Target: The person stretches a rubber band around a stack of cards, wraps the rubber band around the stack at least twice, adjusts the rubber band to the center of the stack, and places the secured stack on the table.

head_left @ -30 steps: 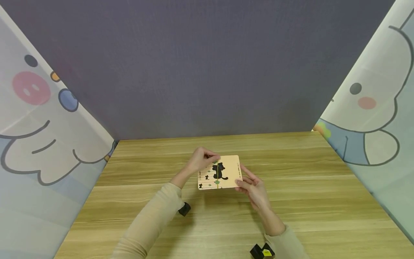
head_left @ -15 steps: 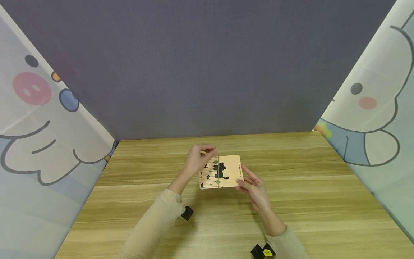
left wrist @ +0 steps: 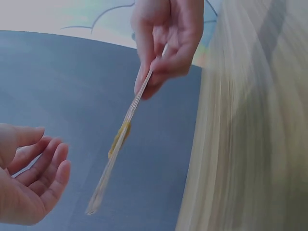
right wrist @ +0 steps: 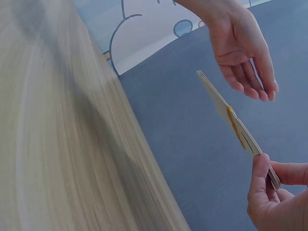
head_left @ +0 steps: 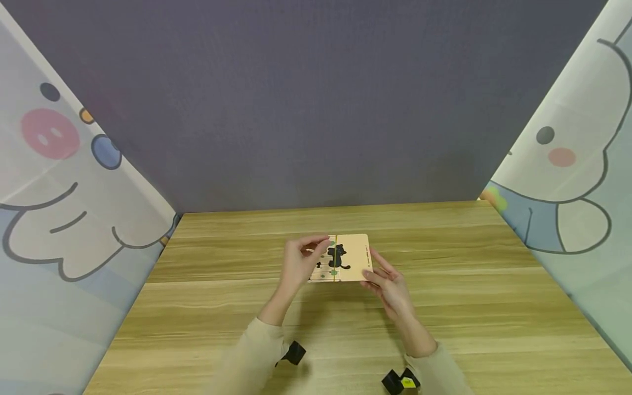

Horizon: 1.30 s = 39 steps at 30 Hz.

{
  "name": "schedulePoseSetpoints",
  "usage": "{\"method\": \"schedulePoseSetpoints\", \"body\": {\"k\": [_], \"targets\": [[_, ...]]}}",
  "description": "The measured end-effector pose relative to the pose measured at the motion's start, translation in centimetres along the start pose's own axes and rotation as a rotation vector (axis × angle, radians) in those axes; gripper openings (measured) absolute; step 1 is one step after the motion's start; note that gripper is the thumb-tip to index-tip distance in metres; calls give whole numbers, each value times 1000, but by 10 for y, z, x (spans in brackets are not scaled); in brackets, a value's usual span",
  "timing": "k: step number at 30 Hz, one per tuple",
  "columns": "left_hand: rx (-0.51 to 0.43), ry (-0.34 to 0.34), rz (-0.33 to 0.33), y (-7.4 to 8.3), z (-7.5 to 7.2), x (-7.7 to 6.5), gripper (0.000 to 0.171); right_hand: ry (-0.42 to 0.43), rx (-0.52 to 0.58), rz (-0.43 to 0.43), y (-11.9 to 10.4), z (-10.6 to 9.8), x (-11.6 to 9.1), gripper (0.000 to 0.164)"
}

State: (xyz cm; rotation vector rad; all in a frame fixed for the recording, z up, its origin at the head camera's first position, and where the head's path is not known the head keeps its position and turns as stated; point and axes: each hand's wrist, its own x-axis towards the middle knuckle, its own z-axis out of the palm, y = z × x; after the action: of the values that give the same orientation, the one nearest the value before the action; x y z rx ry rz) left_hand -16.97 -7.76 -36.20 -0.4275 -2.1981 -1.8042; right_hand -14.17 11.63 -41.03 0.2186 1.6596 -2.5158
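A thin stack of cream cat-print cards or booklets (head_left: 356, 257), too thin to tell which, is held up over the table. A yellow rubber band (head_left: 336, 272) runs round its middle; both wrist views show the layers edge-on, with the band (right wrist: 235, 127) bulging slightly off one face. My right hand (head_left: 393, 291) pinches the stack's right end between thumb and fingers. My left hand (head_left: 296, 266), fingers loosely bent, is by the left end and hides part of it in the head view. The wrist views show that left hand (right wrist: 242, 45) apart from the stack, holding nothing.
A wood-grain table (head_left: 207, 247) lies below. Behind it rises a dark grey panel (head_left: 316, 109), with cartoon-printed side panels (head_left: 568, 181) at left and right. Black wrist-worn devices (head_left: 295, 353) sit by both sleeves.
My left hand has come off the stack's upper edge by the band and moved left, then lower. The right hand keeps its pinch; the stack has risen slightly and tilted flatter.
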Motion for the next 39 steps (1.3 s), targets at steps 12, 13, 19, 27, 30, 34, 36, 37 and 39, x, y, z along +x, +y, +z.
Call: {"method": "schedulePoseSetpoints", "body": {"k": [12,13,19,27,30,34,36,37,39], "targets": [[-291,128,-72,-14,15,-40,20,-9,66,3,-1,2,3,59],[-301,133,-61,-16,17,-43,21,-10,68,6,-1,1,3,59],[-364,155,-92,-37,30,-59,21,-14,71,10,-3,-1,5,59],[-411,139,-221,-35,36,-70,23,-36,56,-7,-7,0,5,59],[-396,142,-193,-70,45,-72,23,-40,59,-7,-8,0,6,59],[-387,189,-266,-120,59,-71,28,-40,68,2,-9,1,6,60],[-398,217,-269,-126,63,-70,30,-39,69,6,-8,1,6,60],[-420,226,-239,-117,62,-69,27,-38,71,9,-8,1,6,60],[-452,239,-185,-101,61,-69,23,-37,73,15,-8,1,6,61]]}}
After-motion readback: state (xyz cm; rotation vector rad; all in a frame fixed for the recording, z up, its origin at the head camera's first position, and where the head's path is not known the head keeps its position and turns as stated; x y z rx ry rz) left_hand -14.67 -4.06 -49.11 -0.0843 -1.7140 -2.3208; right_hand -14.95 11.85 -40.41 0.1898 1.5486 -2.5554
